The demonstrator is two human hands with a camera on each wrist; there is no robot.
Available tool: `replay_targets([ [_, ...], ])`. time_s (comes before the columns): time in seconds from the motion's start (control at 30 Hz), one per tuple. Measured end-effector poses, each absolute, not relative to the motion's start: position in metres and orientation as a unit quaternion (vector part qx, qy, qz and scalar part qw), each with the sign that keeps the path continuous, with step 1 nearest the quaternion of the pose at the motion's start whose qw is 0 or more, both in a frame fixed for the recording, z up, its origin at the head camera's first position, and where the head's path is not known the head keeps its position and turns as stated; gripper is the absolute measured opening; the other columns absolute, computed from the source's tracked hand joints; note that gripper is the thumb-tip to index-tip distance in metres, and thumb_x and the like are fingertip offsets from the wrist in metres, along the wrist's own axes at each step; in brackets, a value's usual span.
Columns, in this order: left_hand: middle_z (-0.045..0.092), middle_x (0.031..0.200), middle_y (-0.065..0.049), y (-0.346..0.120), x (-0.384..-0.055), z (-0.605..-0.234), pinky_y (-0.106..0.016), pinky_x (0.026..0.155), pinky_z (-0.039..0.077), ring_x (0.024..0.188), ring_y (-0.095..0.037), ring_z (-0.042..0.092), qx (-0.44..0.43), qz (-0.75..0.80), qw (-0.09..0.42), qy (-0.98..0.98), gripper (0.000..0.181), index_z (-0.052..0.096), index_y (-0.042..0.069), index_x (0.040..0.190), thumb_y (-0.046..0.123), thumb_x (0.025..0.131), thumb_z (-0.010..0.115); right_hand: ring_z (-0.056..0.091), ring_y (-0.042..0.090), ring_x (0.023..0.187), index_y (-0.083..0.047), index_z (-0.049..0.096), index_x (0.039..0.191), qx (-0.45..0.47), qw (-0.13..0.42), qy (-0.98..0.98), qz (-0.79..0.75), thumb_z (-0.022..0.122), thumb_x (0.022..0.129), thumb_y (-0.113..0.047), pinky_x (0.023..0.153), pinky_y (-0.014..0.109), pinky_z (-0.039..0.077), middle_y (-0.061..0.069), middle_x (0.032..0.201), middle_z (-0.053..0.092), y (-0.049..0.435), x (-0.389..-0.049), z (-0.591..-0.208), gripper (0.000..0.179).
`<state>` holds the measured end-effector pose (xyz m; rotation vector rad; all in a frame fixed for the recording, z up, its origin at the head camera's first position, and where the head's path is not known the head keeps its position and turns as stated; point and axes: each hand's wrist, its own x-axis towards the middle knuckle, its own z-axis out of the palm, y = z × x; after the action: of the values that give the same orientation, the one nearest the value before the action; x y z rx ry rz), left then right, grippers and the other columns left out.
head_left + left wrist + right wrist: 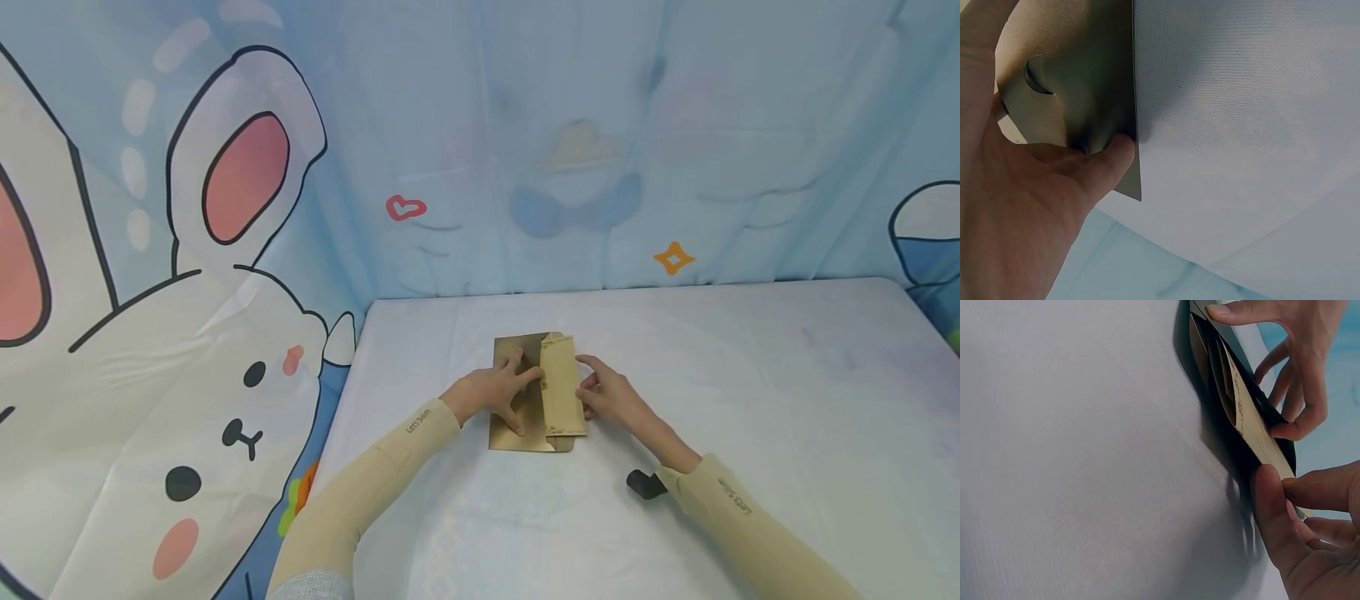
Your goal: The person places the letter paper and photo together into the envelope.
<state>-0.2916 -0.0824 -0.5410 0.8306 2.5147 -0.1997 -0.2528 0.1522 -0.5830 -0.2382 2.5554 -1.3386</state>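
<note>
A flat gold envelope point(528, 435) lies on the table, with a slit in its surface visible in the left wrist view. Along its right side stands a paler gold folded card point(562, 387) with ornate printed edges. My left hand point(498, 392) rests spread on the envelope, thumb towards the near edge, and one fingertip touches the card's left side. With thumb and fingers my right hand point(609, 396) pinches the card's right edge. From the right wrist view, the card point(1254, 425) shows several layers between darker flaps. How far it sits inside the envelope I cannot tell.
A white cloth point(750, 375) covers the table. Behind it hangs a light blue curtain point(465, 100) with printed shapes, and a large rabbit print point(247, 350) fills the left. A small black device point(645, 485) sits by my right wrist.
</note>
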Motion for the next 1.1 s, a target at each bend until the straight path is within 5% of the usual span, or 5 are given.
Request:
replay_targets([
  [0.23,0.009,0.168,-0.019,-0.083,-0.291,-0.539,-0.042,0.089,0.056,0.141,-0.033,0.044,0.312,-0.064,0.234,0.919,0.107,0.019,0.039,0.156,0.068,0.071,0.078,0.069,0.015,0.069,0.003,0.028,0.154,-0.087,0.121,0.874,-0.462,0.058,0.097,-0.002,0.064,0.031,0.057,0.023,0.105,0.066,0.146,-0.252,-0.582,0.064],
  [1.1,0.009,0.168,-0.017,-0.084,-0.292,-0.538,-0.042,0.091,0.055,0.148,-0.032,0.035,0.318,-0.078,0.23,0.916,0.109,0.018,0.038,0.158,0.07,0.072,0.076,0.069,0.014,0.068,0.006,0.028,0.153,-0.082,0.145,0.876,-0.452,0.057,0.097,0.0,0.066,0.032,0.056,0.02,0.1,0.068,0.136,-0.257,-0.582,0.064],
])
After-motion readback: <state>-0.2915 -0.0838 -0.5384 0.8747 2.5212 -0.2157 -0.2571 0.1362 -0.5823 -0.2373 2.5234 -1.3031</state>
